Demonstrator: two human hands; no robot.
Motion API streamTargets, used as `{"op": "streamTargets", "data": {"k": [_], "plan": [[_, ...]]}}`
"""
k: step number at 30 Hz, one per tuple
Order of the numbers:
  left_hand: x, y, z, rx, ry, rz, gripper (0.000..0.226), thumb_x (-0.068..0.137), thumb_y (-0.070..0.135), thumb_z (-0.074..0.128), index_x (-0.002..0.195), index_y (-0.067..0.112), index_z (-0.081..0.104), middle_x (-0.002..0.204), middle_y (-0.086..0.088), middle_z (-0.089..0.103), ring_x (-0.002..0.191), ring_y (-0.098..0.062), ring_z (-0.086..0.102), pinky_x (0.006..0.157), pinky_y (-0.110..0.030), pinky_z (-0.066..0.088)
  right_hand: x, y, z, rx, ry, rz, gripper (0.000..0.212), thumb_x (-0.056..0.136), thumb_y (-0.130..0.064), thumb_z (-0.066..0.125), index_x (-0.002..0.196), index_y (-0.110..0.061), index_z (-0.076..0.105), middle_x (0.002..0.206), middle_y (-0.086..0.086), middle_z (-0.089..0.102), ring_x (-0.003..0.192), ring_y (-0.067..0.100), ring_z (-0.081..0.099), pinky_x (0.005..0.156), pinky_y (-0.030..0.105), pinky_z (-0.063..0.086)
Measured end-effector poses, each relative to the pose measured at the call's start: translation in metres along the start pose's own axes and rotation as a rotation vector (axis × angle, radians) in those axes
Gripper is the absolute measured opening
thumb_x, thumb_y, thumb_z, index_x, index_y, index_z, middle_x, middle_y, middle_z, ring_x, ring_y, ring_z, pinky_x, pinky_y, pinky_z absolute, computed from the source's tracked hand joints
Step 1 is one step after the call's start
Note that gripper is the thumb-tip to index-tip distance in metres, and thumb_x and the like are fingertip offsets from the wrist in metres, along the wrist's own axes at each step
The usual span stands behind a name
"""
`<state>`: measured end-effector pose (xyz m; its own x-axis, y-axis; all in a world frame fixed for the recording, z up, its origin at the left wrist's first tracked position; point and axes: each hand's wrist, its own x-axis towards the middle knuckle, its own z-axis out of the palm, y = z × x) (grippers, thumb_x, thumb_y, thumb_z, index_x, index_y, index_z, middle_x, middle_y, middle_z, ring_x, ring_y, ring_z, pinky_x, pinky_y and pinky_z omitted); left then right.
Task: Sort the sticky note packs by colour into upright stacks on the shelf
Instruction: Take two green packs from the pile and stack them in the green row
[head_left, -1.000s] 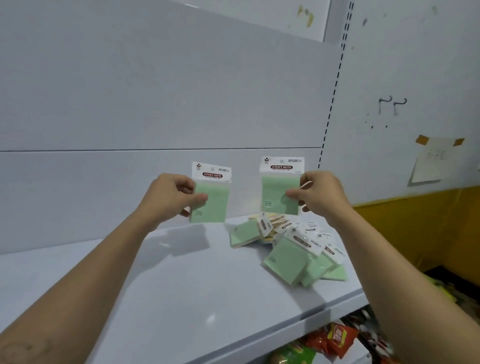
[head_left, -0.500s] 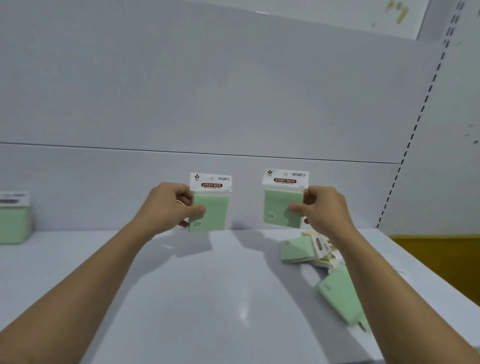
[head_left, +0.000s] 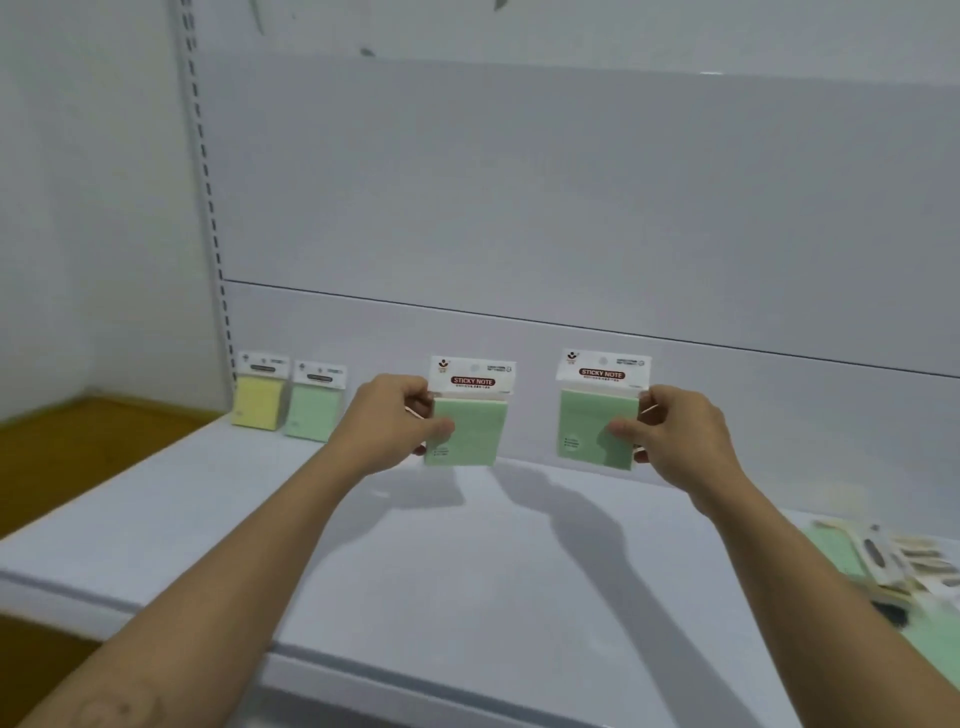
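My left hand (head_left: 387, 423) grips a green sticky note pack (head_left: 470, 423) by its left edge, held upright above the white shelf (head_left: 467, 561). My right hand (head_left: 675, 436) pinches a second green pack (head_left: 592, 415) by its right edge, also upright and off the shelf. At the shelf's far left, a yellow pack stack (head_left: 258, 395) and a green pack stack (head_left: 315, 402) stand upright against the back panel. A loose pile of green and pale yellow packs (head_left: 893, 564) lies flat at the right edge of view.
The grey back panel (head_left: 519, 208) rises behind the shelf, with a perforated upright (head_left: 208, 197) at its left end. A brown floor (head_left: 78, 452) shows beyond the shelf's left end. Bare shelf lies between the standing stacks and the pile.
My view has swung left, bringing the two upright stacks into sight and pushing the loose pile to the right edge. Both hands still hold their green packs upright, carried leftward along the shelf.
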<state>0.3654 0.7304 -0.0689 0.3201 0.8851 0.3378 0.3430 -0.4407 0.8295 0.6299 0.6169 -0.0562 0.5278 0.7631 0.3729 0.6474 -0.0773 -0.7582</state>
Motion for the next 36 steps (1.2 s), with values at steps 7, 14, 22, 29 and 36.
{"op": "streamTargets", "data": {"k": [7, 14, 22, 29, 36], "plan": [[-0.043, -0.063, -0.111, 0.028, 0.144, -0.108, 0.021, 0.075, 0.006, 0.076, 0.092, -0.001, 0.066, 0.087, -0.016, 0.068, 0.077, -0.027, 0.069, 0.064, -0.04, 0.06, -0.035, -0.072, 0.102, 0.047, -0.135, -0.049, 0.012, 0.073, -0.014, 0.076, 0.081, -0.017, 0.068, 0.079, 0.001, 0.071, 0.075, 0.025, 0.069, 0.071, 0.046, 0.058], [-0.071, -0.123, -0.18, 0.052, 0.227, -0.191, 0.016, 0.077, 0.01, 0.076, 0.091, 0.007, 0.068, 0.087, -0.009, 0.07, 0.079, -0.026, 0.07, 0.065, -0.045, 0.06, -0.077, -0.107, 0.187, 0.115, -0.216, -0.036, 0.01, 0.074, -0.012, 0.075, 0.078, -0.014, 0.066, 0.078, 0.002, 0.069, 0.077, 0.024, 0.068, 0.074, 0.046, 0.057], [-0.058, -0.169, -0.19, 0.071, 0.232, -0.264, 0.018, 0.079, 0.011, 0.074, 0.094, 0.005, 0.068, 0.089, -0.007, 0.069, 0.081, -0.025, 0.069, 0.065, -0.044, 0.06, -0.068, -0.109, 0.233, 0.132, -0.244, -0.013, 0.009, 0.077, -0.011, 0.073, 0.08, -0.012, 0.065, 0.078, 0.004, 0.069, 0.078, 0.026, 0.067, 0.074, 0.049, 0.056], [0.0, -0.192, -0.168, 0.112, 0.223, -0.287, 0.016, 0.078, 0.01, 0.074, 0.091, 0.003, 0.068, 0.086, -0.008, 0.07, 0.08, -0.026, 0.069, 0.064, -0.045, 0.059, -0.019, -0.087, 0.274, 0.191, -0.216, 0.026, 0.009, 0.077, -0.01, 0.072, 0.082, -0.01, 0.065, 0.08, 0.005, 0.069, 0.079, 0.028, 0.066, 0.075, 0.048, 0.056], [0.069, -0.203, -0.135, 0.127, 0.188, -0.309, 0.014, 0.081, 0.006, 0.071, 0.094, 0.005, 0.068, 0.086, -0.006, 0.067, 0.079, -0.021, 0.067, 0.062, -0.033, 0.059, 0.035, -0.05, 0.312, 0.281, -0.214, 0.107, 0.009, 0.077, -0.008, 0.071, 0.079, -0.011, 0.063, 0.079, 0.007, 0.068, 0.079, 0.03, 0.065, 0.075, 0.047, 0.056]]}}
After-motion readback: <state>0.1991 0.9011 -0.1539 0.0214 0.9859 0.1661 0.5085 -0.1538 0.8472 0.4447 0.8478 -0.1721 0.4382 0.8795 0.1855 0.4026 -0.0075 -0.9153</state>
